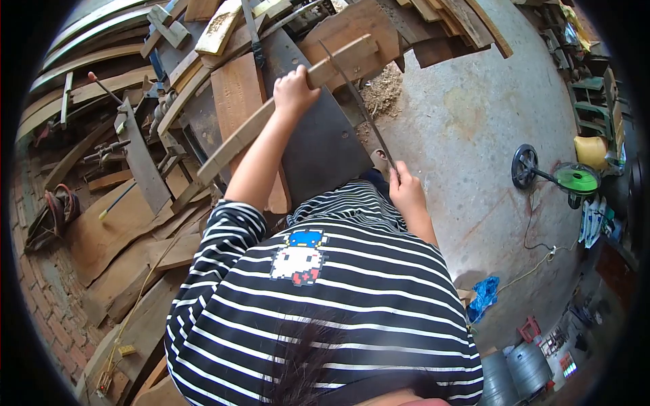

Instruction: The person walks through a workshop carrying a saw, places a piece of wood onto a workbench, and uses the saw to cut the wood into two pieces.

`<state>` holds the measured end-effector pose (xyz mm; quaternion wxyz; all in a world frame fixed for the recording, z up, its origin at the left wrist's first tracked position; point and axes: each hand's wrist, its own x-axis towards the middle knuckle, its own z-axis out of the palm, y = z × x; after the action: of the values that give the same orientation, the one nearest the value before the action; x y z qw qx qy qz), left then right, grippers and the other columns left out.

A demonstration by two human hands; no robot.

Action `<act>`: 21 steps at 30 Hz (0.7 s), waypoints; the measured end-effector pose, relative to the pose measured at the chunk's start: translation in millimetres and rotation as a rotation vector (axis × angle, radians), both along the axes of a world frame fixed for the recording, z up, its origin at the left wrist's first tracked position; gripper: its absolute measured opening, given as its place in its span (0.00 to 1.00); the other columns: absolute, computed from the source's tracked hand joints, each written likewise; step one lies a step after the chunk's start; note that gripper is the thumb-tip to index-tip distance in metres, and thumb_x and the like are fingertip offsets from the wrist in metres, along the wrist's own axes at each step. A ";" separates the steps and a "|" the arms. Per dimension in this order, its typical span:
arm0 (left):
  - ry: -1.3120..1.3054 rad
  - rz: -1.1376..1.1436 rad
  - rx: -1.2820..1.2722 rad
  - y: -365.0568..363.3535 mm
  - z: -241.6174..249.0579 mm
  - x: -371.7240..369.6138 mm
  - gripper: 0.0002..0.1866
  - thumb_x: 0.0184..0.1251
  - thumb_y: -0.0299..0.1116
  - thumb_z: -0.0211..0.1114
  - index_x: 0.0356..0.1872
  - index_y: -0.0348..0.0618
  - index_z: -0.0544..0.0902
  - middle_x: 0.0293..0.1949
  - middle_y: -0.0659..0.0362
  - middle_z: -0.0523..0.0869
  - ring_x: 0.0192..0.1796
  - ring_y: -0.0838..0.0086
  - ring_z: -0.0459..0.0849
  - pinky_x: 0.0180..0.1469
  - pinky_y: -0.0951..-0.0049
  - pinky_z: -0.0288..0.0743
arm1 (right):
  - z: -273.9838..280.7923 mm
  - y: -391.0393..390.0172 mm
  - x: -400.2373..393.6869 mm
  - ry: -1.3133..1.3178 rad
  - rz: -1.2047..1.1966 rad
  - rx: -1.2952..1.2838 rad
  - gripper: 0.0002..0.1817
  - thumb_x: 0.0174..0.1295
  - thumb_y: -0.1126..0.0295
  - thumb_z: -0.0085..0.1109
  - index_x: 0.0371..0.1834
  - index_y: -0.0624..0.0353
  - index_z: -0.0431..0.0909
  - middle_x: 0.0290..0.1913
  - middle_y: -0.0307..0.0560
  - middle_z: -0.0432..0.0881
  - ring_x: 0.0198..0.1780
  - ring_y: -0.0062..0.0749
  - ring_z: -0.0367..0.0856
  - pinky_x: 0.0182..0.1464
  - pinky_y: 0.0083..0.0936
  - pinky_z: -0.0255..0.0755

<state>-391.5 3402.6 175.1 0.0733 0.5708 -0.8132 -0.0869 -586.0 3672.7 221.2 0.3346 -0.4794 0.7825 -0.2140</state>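
My left hand point(296, 91) is closed around a long wooden strip point(237, 141). The strip lies at a slant over the dark flat work surface point(315, 139) and a reddish-brown board point(238, 91). In my right hand point(409, 195) is the near end of a long narrow dark saw-like blade point(369, 118). This blade crosses the strip to the right of my left hand, and its thin tip points away from me. Whether its edge has teeth is too small to tell.
Wood pieces point(220, 27) are piled behind the work surface, with more planks point(115, 223) on the left. Wood shavings point(382, 91) lie on the concrete floor point(467, 135). A green fan point(575, 177) and a blue plastic bag point(483, 298) are on the right.
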 end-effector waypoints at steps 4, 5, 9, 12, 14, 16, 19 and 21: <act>-0.021 -0.054 -0.055 -35.2 -4.5 3.4 0.18 0.48 0.43 0.65 0.39 0.46 0.77 0.34 0.49 0.85 0.40 0.56 0.85 0.45 0.59 0.75 | -3.4 -27.0 -2.7 0.011 -0.015 -0.040 0.10 0.66 0.64 0.51 0.47 0.55 0.73 0.30 0.64 0.81 0.35 0.63 0.79 0.34 0.52 0.72; -0.047 -0.052 -0.030 -43.3 -4.3 4.4 0.18 0.48 0.42 0.65 0.40 0.47 0.77 0.35 0.50 0.85 0.41 0.55 0.85 0.46 0.58 0.76 | -2.9 -34.7 -4.3 0.031 0.008 -0.029 0.11 0.66 0.64 0.51 0.47 0.55 0.73 0.31 0.64 0.81 0.35 0.63 0.80 0.35 0.52 0.73; -0.035 -0.026 0.142 -53.9 7.0 7.3 0.21 0.49 0.45 0.65 0.44 0.47 0.77 0.40 0.49 0.85 0.45 0.54 0.84 0.49 0.57 0.77 | -7.9 -45.6 -7.4 0.024 0.023 -0.061 0.11 0.66 0.64 0.51 0.47 0.55 0.74 0.31 0.64 0.81 0.36 0.62 0.80 0.36 0.51 0.73; -0.007 -0.051 0.198 -58.2 7.2 12.0 0.25 0.49 0.47 0.65 0.48 0.47 0.77 0.41 0.46 0.85 0.47 0.54 0.83 0.50 0.58 0.76 | -0.6 -39.4 -5.4 -0.006 0.015 -0.045 0.10 0.65 0.65 0.51 0.46 0.55 0.73 0.30 0.64 0.81 0.35 0.62 0.80 0.35 0.51 0.72; -0.032 -0.142 0.257 -64.8 7.2 14.0 0.29 0.49 0.49 0.66 0.52 0.46 0.77 0.41 0.45 0.85 0.48 0.54 0.83 0.50 0.58 0.76 | 8.4 -26.2 -4.2 -0.009 0.021 -0.015 0.10 0.65 0.66 0.51 0.46 0.55 0.73 0.29 0.64 0.81 0.35 0.62 0.80 0.34 0.51 0.72; -0.002 -0.159 0.239 -65.7 5.1 16.1 0.29 0.48 0.48 0.66 0.52 0.44 0.77 0.41 0.46 0.85 0.48 0.54 0.83 0.50 0.57 0.76 | 18.1 -11.4 -2.9 0.018 0.010 0.053 0.09 0.65 0.67 0.52 0.47 0.54 0.72 0.28 0.63 0.81 0.33 0.62 0.80 0.31 0.51 0.72; -0.066 -0.267 0.174 -68.3 7.7 16.1 0.26 0.46 0.47 0.65 0.47 0.43 0.79 0.39 0.47 0.86 0.47 0.53 0.83 0.49 0.56 0.75 | 22.9 -11.7 -0.4 0.062 0.026 0.087 0.10 0.65 0.67 0.51 0.47 0.56 0.72 0.26 0.64 0.80 0.31 0.63 0.80 0.30 0.51 0.72; -0.050 -0.230 0.218 -68.5 8.0 14.5 0.25 0.46 0.46 0.65 0.46 0.44 0.79 0.38 0.47 0.86 0.46 0.53 0.83 0.49 0.56 0.75 | 19.5 -20.5 3.2 0.079 0.030 0.118 0.10 0.65 0.67 0.51 0.47 0.57 0.72 0.26 0.65 0.80 0.30 0.63 0.80 0.30 0.51 0.72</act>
<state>-376.9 3334.1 183.1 -0.0195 0.4806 -0.8604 -0.1683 -582.8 3652.2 240.7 0.3343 -0.4788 0.7991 -0.1431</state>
